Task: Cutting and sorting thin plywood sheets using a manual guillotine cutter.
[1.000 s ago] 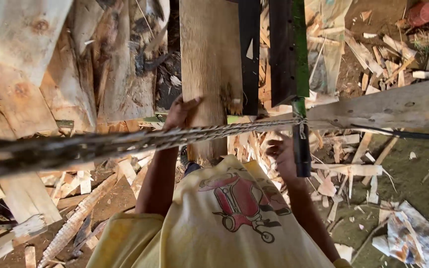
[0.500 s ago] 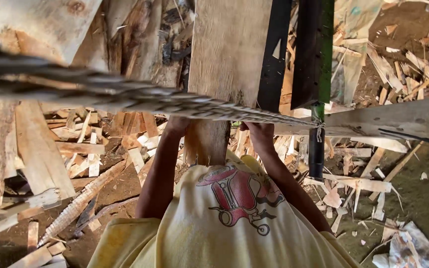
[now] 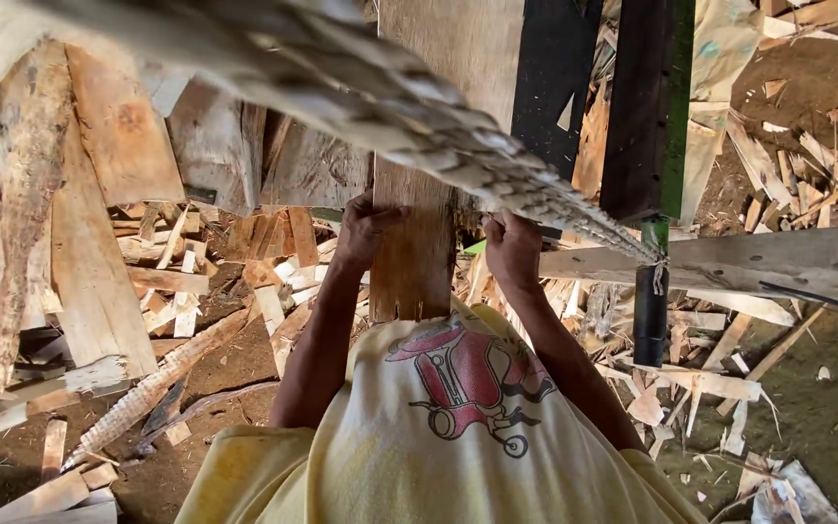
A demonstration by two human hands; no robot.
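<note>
Both hands grip the plank (image 3: 419, 262): left hand (image 3: 366, 228) and right hand (image 3: 511, 247), fingers curled round its edges. Looks mid-feed; next push probably needs steady, even pressure under the rope (image 3: 497, 170).

Dirt floor (image 3: 244, 374) (littered wood offcuts (image 3: 162, 281))

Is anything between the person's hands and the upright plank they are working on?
Nothing visible. The left hand grips the left edge of the plank, and the right hand is at its right edge. A thick braided rope crosses in front of the plank above the hands, not between them and the wood.
</note>
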